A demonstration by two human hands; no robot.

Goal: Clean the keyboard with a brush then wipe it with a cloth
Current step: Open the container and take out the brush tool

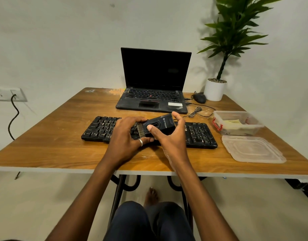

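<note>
The black brush (160, 126) is up in the air, just over the middle of the keyboard (198, 134), and both hands have it. The right hand (172, 141) holds the fat end tight, with the thumb pressed on top and the fingers wrapped round the far side. The left hand (125, 138) is curled round the end with the grey bristles (they point to the left), and it wears a silver ring (140, 142). The keyboard is black, has pale crumbs on its keys, and lies flat on the brown wooden table (54, 145), near the front edge. Behind it sits an open laptop (155, 80) with a dark screen. To the right of the laptop is a black mouse (199, 98), and just beside that a white pot (215, 90) with a green plant (236, 28). On the right side of the table is a see-through box (236, 122) with something pale yellow inside, and a see-through lid (252, 148) lies next to it, closer to the front
</note>
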